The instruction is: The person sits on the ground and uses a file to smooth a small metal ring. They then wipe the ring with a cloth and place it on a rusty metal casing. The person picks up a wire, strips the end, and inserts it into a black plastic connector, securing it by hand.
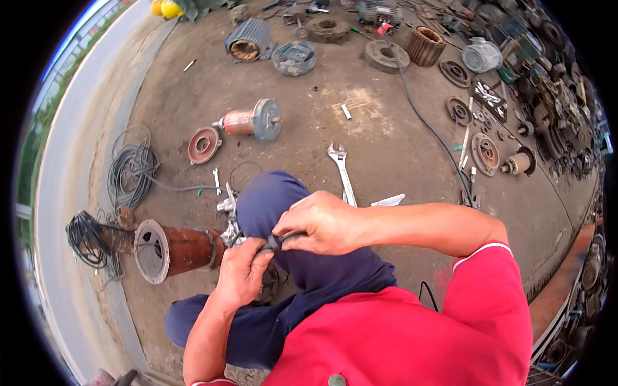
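Above my bent knee, both hands meet on a piece of dark cable (273,244), which has a thicker lump at its middle. My left hand (241,273) pinches one side of it, thumb and fingers closed. On the other side my right hand (325,222) grips it with curled fingers. Whether tape is wound on the lump, I cannot tell. Just left of my knee lies a crumpled silvery bundle (228,209). Beyond it, a rusty red motor housing (187,251) rests on its side, its round flange facing left.
An adjustable wrench (344,175) and a small spanner (217,181) lie ahead. Farther off are a red-and-grey rotor (241,122) and a red end cover (204,147). Coiled cable (132,174) sits at left. Motor parts (553,122) pile up along the right.
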Action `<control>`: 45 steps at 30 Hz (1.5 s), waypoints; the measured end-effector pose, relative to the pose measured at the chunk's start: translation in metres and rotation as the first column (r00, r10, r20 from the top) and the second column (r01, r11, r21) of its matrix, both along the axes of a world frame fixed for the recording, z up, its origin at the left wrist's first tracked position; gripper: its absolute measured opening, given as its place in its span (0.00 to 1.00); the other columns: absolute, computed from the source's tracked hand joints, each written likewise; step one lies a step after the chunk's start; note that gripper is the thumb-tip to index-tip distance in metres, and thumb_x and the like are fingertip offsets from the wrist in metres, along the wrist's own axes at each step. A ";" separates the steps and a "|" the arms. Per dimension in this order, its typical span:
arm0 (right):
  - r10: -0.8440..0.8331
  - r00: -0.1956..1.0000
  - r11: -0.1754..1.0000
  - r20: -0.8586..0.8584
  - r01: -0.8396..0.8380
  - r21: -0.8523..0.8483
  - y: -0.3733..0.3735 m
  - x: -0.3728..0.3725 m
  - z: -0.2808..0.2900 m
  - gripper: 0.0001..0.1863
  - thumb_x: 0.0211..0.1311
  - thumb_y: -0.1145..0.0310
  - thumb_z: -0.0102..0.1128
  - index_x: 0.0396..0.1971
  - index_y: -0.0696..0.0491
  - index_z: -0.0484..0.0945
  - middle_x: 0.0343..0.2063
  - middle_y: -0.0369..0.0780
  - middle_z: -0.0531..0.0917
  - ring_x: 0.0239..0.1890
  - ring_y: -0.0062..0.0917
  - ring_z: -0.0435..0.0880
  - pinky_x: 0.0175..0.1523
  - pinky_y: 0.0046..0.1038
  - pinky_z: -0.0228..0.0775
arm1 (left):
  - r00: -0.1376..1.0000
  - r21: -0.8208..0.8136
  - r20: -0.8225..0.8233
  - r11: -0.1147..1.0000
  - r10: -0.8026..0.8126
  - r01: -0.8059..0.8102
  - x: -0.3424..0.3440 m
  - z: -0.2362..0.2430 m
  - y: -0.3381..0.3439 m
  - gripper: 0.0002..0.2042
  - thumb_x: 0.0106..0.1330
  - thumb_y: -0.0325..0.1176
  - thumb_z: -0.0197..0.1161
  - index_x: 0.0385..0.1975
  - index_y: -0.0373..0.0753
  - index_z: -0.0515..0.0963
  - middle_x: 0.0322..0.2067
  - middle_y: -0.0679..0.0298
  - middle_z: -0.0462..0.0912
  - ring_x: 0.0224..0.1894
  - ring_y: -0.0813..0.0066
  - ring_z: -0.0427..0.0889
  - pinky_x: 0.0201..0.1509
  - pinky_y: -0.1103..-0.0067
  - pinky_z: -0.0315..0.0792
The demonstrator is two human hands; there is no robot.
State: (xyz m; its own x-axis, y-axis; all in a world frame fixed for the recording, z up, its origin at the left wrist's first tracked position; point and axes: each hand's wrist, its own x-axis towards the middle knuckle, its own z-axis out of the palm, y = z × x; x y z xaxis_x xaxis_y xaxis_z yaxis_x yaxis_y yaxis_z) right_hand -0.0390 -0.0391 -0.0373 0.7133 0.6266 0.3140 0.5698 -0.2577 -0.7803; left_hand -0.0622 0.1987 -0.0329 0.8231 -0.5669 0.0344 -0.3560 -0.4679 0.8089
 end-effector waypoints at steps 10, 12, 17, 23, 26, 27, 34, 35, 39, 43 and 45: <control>0.116 0.911 0.890 0.395 0.081 -0.449 0.024 0.003 0.055 0.15 0.46 0.72 0.73 0.36 0.57 0.80 0.27 0.39 0.84 0.32 0.34 0.83 0.35 0.33 0.75 | 0.993 -0.055 0.099 0.996 0.071 -0.065 0.002 -0.002 0.038 0.08 0.65 0.30 0.61 0.37 0.32 0.75 0.23 0.54 0.73 0.25 0.52 0.73 0.29 0.67 0.67; 0.090 0.922 0.911 0.376 0.077 -0.406 0.027 0.001 0.055 0.16 0.44 0.73 0.73 0.36 0.57 0.80 0.26 0.39 0.83 0.30 0.34 0.82 0.34 0.33 0.74 | 0.984 -0.078 0.168 0.996 0.063 -0.050 0.000 -0.004 0.034 0.07 0.64 0.30 0.61 0.37 0.33 0.75 0.24 0.53 0.74 0.26 0.50 0.75 0.30 0.65 0.68; 0.066 0.973 0.966 0.221 -0.007 -0.260 0.028 0.003 0.048 0.17 0.42 0.76 0.73 0.35 0.58 0.79 0.25 0.42 0.82 0.27 0.36 0.81 0.32 0.33 0.74 | 0.978 -0.016 0.203 0.999 0.047 -0.045 -0.007 -0.001 0.031 0.08 0.63 0.29 0.62 0.36 0.33 0.74 0.23 0.51 0.75 0.27 0.48 0.77 0.29 0.63 0.68; 0.141 0.972 0.966 0.188 -0.094 -0.240 0.033 0.007 0.047 0.18 0.41 0.77 0.73 0.36 0.59 0.79 0.25 0.43 0.81 0.26 0.36 0.81 0.31 0.33 0.74 | 0.983 0.003 0.179 0.999 0.038 -0.039 -0.014 -0.003 0.034 0.08 0.61 0.28 0.64 0.34 0.33 0.73 0.20 0.51 0.74 0.24 0.49 0.76 0.26 0.63 0.67; 0.148 0.971 0.972 0.189 -0.108 -0.208 0.033 0.006 0.043 0.19 0.41 0.77 0.74 0.36 0.59 0.79 0.25 0.43 0.81 0.27 0.36 0.81 0.31 0.33 0.73 | 0.983 -0.004 0.181 0.999 0.036 -0.036 -0.015 -0.005 0.033 0.08 0.60 0.28 0.65 0.33 0.32 0.73 0.20 0.52 0.74 0.23 0.49 0.76 0.26 0.64 0.67; 0.148 0.972 0.973 0.184 -0.109 -0.205 0.033 0.005 0.041 0.19 0.40 0.77 0.74 0.36 0.59 0.79 0.25 0.43 0.81 0.27 0.36 0.81 0.31 0.33 0.73 | 0.984 0.003 0.173 1.000 0.029 -0.030 -0.016 -0.005 0.034 0.08 0.60 0.28 0.65 0.33 0.32 0.73 0.20 0.52 0.74 0.23 0.49 0.76 0.26 0.64 0.67; 0.159 0.970 0.981 0.181 -0.134 -0.143 0.036 -0.002 0.031 0.19 0.39 0.78 0.75 0.35 0.59 0.80 0.25 0.42 0.82 0.25 0.35 0.81 0.29 0.32 0.72 | 0.985 0.030 0.170 1.000 -0.013 0.008 -0.018 -0.004 0.026 0.08 0.60 0.28 0.65 0.32 0.32 0.72 0.21 0.52 0.75 0.24 0.49 0.77 0.26 0.63 0.68; 0.165 0.968 0.981 0.191 -0.140 -0.135 0.036 -0.002 0.030 0.19 0.39 0.78 0.75 0.35 0.59 0.80 0.26 0.42 0.82 0.25 0.35 0.81 0.29 0.32 0.72 | 0.983 0.040 0.180 0.999 -0.023 0.016 -0.017 -0.004 0.025 0.09 0.61 0.29 0.65 0.31 0.33 0.71 0.20 0.52 0.75 0.24 0.49 0.77 0.26 0.63 0.69; 0.188 0.954 0.977 0.233 -0.156 -0.148 0.040 -0.002 0.020 0.19 0.37 0.77 0.75 0.34 0.60 0.79 0.25 0.42 0.82 0.27 0.35 0.82 0.30 0.32 0.74 | 0.983 0.054 0.177 0.998 -0.046 0.037 -0.018 -0.006 0.028 0.11 0.62 0.31 0.64 0.26 0.34 0.68 0.20 0.52 0.75 0.24 0.49 0.78 0.25 0.64 0.70; 0.178 0.930 0.977 0.321 -0.128 -0.171 0.033 -0.001 0.016 0.21 0.35 0.76 0.75 0.35 0.60 0.79 0.24 0.40 0.80 0.25 0.32 0.80 0.27 0.31 0.73 | 0.991 0.060 0.124 0.998 -0.042 0.034 -0.013 -0.004 0.025 0.10 0.61 0.31 0.65 0.29 0.34 0.70 0.22 0.52 0.75 0.25 0.48 0.77 0.27 0.63 0.70; 0.179 0.916 0.973 0.359 -0.112 -0.199 0.033 -0.001 0.016 0.20 0.37 0.74 0.74 0.35 0.60 0.79 0.24 0.39 0.80 0.24 0.30 0.79 0.25 0.30 0.71 | 0.995 0.068 0.081 0.997 -0.053 0.048 -0.010 -0.004 0.027 0.10 0.60 0.31 0.65 0.32 0.34 0.72 0.25 0.51 0.76 0.28 0.48 0.77 0.29 0.63 0.70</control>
State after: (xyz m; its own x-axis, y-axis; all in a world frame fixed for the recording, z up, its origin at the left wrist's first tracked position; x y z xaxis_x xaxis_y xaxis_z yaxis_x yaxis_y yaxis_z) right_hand -0.0402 -0.0062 -0.0212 0.4623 0.7824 0.4172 0.8513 -0.2600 -0.4558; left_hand -0.0723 0.2262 -0.0370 0.7893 -0.6108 0.0625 -0.4448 -0.4987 0.7439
